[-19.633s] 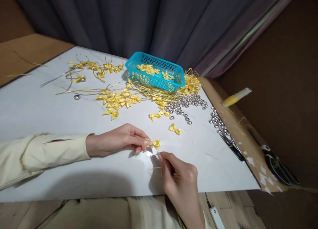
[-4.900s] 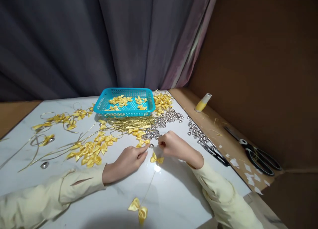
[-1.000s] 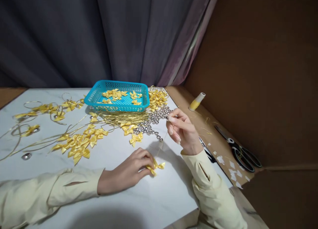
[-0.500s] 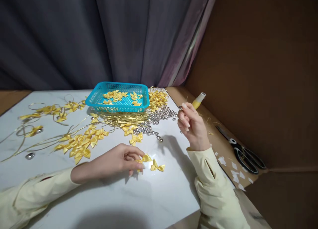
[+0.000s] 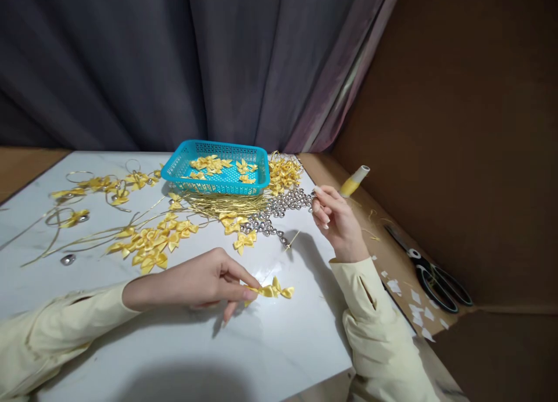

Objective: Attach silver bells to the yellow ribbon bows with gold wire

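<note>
My left hand (image 5: 213,280) is low over the white tabletop, with thumb and forefinger pinched on a yellow satin bow (image 5: 250,297). Just right of those fingertips, another yellow bow (image 5: 285,291) lies against or very near the held one. Raised at the right, my right hand (image 5: 342,221) has its fingers pinched together around a small silver bead (image 5: 313,194), mostly covered by the fingertips. Loose silver beads (image 5: 290,201) are spread behind and left of that hand. A short thin strand (image 5: 293,240) shows between the two hands.
A blue basket (image 5: 215,187) holds yellow bows, with gold ties (image 5: 226,205) in front. More bows (image 5: 152,242) lie to the left, some tied to gold loops. At right are a yellow thread spool (image 5: 353,182), scissors (image 5: 431,274) and white scraps (image 5: 416,312).
My left fingers have brought the held bow right up to the neighbouring one. The right hand stays raised, still pinched. The whole view has shifted slightly.
</note>
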Demonstrator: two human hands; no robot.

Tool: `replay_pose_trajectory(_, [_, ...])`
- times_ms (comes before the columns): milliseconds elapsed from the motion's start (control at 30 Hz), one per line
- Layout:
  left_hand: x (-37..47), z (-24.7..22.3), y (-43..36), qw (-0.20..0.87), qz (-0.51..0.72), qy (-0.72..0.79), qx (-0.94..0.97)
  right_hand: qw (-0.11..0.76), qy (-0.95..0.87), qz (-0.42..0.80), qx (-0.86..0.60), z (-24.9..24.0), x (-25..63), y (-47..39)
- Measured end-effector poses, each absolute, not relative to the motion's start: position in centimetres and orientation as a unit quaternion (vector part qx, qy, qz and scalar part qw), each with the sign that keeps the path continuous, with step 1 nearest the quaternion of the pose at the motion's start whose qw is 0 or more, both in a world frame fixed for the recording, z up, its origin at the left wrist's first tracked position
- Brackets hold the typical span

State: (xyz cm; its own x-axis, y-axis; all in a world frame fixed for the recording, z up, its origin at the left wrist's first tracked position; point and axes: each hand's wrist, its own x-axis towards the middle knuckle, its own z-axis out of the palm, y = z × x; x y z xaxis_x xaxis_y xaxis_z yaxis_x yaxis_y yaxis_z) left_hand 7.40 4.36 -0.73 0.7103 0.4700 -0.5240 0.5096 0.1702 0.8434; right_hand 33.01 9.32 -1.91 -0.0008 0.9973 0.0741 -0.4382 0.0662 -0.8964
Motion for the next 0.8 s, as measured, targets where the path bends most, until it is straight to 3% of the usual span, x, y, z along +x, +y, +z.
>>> replay_pose_trajectory(367, [7.1, -0.9, 4.8, 0.726, 0.107, 0.299, 0.61, 0.593, -0.424, 0.589, -0.348, -2.1, 32.5, 9.0])
replay_pose_trajectory(600, [7.2, -0.6, 4.4, 0.681, 0.028, 0.354, 0.64, 0.603, -0.428, 0.577, -0.346, -1.6, 33.0, 8.8])
replay_pose_trajectory(800, [7.4, -0.5, 4.5, 0.716, 0.033, 0.323, 0.618, 0.62, -0.433, 0.562, -0.334, -0.8, 33.2, 8.3])
